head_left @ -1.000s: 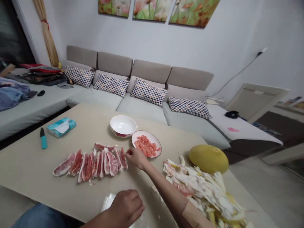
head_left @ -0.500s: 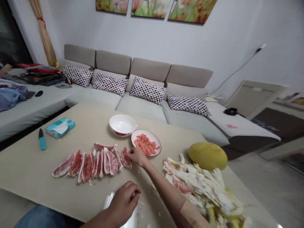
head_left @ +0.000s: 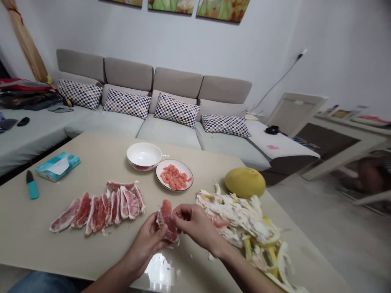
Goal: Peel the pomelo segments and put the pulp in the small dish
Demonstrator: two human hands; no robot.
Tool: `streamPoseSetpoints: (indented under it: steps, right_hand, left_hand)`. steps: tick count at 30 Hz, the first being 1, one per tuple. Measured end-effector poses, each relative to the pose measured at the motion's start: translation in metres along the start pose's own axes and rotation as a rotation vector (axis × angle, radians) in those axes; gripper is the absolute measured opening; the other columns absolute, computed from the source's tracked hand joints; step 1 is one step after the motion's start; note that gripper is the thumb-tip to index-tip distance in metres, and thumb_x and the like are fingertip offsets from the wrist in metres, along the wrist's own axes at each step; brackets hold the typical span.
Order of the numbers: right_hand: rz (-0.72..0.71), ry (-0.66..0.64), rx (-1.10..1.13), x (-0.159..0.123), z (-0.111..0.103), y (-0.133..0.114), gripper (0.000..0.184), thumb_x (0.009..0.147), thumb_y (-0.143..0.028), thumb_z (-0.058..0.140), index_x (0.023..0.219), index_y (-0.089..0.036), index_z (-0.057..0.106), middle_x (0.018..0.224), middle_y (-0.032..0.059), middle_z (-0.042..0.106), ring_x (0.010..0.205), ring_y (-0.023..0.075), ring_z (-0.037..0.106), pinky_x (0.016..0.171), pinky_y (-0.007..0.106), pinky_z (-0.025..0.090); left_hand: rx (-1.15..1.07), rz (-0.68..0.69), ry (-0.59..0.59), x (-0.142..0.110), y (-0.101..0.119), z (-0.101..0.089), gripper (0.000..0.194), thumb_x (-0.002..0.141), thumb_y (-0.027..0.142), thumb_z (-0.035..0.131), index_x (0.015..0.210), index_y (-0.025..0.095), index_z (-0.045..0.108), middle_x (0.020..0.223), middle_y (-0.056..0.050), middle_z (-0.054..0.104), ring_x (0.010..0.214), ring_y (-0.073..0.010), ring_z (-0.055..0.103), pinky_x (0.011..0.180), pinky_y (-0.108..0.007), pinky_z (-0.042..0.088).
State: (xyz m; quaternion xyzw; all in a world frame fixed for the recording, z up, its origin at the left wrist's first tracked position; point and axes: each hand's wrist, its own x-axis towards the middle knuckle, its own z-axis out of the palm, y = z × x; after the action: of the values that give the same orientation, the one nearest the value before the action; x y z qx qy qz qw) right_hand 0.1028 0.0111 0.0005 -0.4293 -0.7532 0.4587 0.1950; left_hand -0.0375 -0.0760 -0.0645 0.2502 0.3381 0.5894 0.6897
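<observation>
Between my hands is a pink pomelo segment, partly covered in pale membrane, held above the table. My left hand grips it from the left with thumb and fingers. My right hand pinches its right side near the membrane. To the left lies a row of several pomelo segments with whitish skin. Beyond my hands, a dark-rimmed plate bears small pieces of pink pulp. A white bowl with a floral outside stands beside the plate.
A heap of peel and pith covers the table's right side, with a whole yellow pomelo behind it. At the left lie a knife with a teal handle and a blue tissue pack. A sofa lines the far side.
My right hand has lifted the segment from the row's right end and brought it nearer. My left hand has risen and taken hold too. The view has turned to the right.
</observation>
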Motion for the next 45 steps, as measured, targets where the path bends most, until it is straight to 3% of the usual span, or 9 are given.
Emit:
streamPoseSetpoints:
  steps: [6,15,21,27,34,37,41,45]
  right_hand:
    - [0.102,0.04,0.191,-0.042,-0.011,0.014,0.02,0.078,-0.037,0.063,0.083,-0.02,0.072,0.061,0.0018,0.066,0.054,0.0144,0.058,0.053,0.024,0.045]
    - [0.16,0.013,0.274,-0.036,-0.011,0.029,0.018,0.076,-0.031,0.063,0.076,-0.015,0.071,0.057,0.001,0.061,0.052,0.012,0.051,0.051,0.023,0.039]
    - [0.18,0.09,0.263,-0.037,-0.005,0.031,0.012,0.07,-0.022,0.061,0.07,-0.012,0.067,0.055,-0.0022,0.052,0.052,0.008,0.041,0.049,0.02,0.031]
    - [0.172,0.137,0.294,-0.042,0.002,0.031,0.009,0.066,-0.017,0.058,0.068,-0.012,0.066,0.054,-0.003,0.051,0.051,0.0077,0.04,0.049,0.02,0.03]
    - [0.21,0.092,0.359,-0.043,0.0,0.026,0.01,0.065,-0.018,0.058,0.069,-0.012,0.064,0.054,-0.0032,0.051,0.048,0.0075,0.041,0.048,0.02,0.031]
    - [0.232,0.075,0.369,-0.044,-0.002,0.024,0.009,0.065,-0.019,0.056,0.069,-0.013,0.062,0.053,-0.0029,0.052,0.048,0.0079,0.042,0.048,0.021,0.032]
    - [0.205,-0.004,0.411,-0.045,-0.004,0.022,0.01,0.067,-0.02,0.055,0.071,-0.013,0.062,0.055,-0.003,0.052,0.049,0.0082,0.043,0.049,0.021,0.033]
    - [0.139,-0.036,0.335,-0.047,0.001,0.022,0.008,0.071,-0.018,0.056,0.07,-0.014,0.062,0.055,-0.0033,0.052,0.05,0.0082,0.043,0.049,0.02,0.032]
  left_hand:
    - [0.102,-0.081,-0.039,-0.002,-0.006,0.015,0.043,0.078,0.03,0.072,0.116,0.017,0.057,0.104,-0.011,0.068,0.086,-0.0202,0.065,0.081,-0.036,0.052]
    - [0.177,-0.081,-0.062,0.01,-0.015,0.012,0.043,0.075,0.035,0.074,0.112,0.017,0.061,0.106,-0.011,0.068,0.094,-0.0237,0.064,0.081,-0.035,0.051]
    - [0.184,-0.08,-0.05,0.013,-0.02,0.008,0.042,0.074,0.031,0.075,0.111,0.018,0.062,0.108,-0.01,0.068,0.099,-0.0246,0.062,0.086,-0.036,0.049]
    - [0.173,-0.049,-0.069,0.006,-0.014,0.012,0.033,0.076,0.025,0.073,0.107,0.017,0.064,0.104,-0.009,0.067,0.096,-0.021,0.06,0.088,-0.033,0.046]
    - [-0.094,-0.308,-0.18,-0.001,-0.011,0.004,0.035,0.077,0.027,0.073,0.108,0.016,0.062,0.088,-0.005,0.06,0.074,-0.0141,0.059,0.074,-0.033,0.05]
    - [-0.169,-0.338,-0.26,0.0,-0.01,0.0,0.034,0.077,0.028,0.071,0.108,0.016,0.061,0.084,-0.003,0.055,0.07,-0.013,0.058,0.07,-0.032,0.051]
    - [-0.182,-0.382,-0.308,0.002,-0.002,-0.001,0.033,0.086,0.033,0.059,0.117,0.021,0.057,0.095,-0.006,0.056,0.072,-0.0147,0.06,0.067,-0.035,0.054]
    - [-0.007,-0.368,-0.318,0.002,-0.003,0.001,0.059,0.081,0.045,0.064,0.133,0.031,0.041,0.119,-0.009,0.052,0.094,-0.0244,0.062,0.078,-0.047,0.054]
